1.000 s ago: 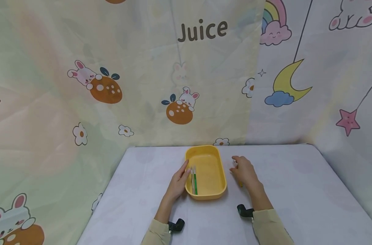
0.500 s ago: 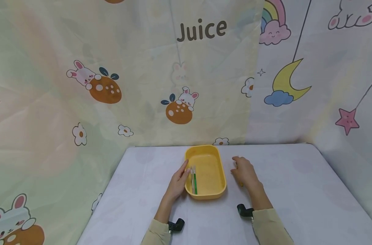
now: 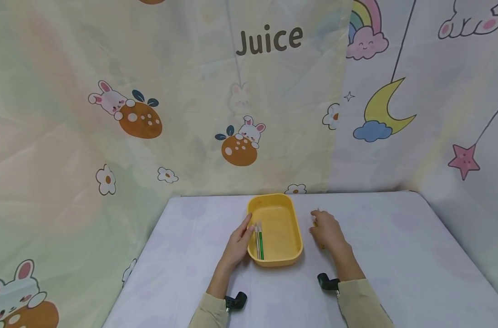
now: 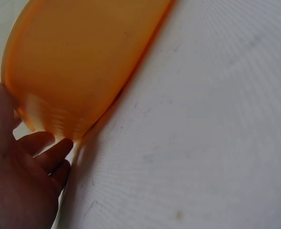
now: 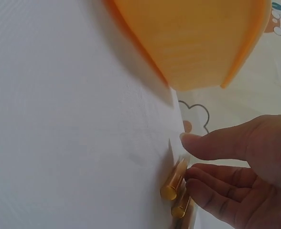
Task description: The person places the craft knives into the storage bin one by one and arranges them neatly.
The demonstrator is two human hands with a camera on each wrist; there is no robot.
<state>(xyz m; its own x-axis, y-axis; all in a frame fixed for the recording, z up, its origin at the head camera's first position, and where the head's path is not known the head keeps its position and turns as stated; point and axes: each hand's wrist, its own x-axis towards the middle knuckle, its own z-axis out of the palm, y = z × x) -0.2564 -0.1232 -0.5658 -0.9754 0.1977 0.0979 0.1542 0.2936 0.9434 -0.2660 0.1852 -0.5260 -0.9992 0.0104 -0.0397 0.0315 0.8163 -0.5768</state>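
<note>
A yellow tray (image 3: pixel 278 237) lies on the white table. My left hand (image 3: pixel 235 246) holds its left rim, thumb over the edge and fingers along the outer wall. Inside, near that rim, lie slim pen-like sticks with pale tips, one of them green (image 3: pixel 261 246). To the right of the tray, my right hand (image 3: pixel 327 230) is low over several more slim sticks. In the right wrist view, their gold round ends (image 5: pixel 168 192) show beside the fingertips. The thumb is apart from the fingers; whether the fingertips touch the sticks cannot be told.
A patterned cloth wall (image 3: pixel 200 150) rises behind the table (image 3: pixel 183 273) and along both sides. Black wrist cameras (image 3: pixel 236 301) are strapped to both wrists. In the right wrist view the tray's outer wall (image 5: pixel 198 43) stands above the hand.
My right hand has shifted very slightly over the sticks, and a yellow part between its fingers shows a little more. The left hand and the tray have stayed in place.
</note>
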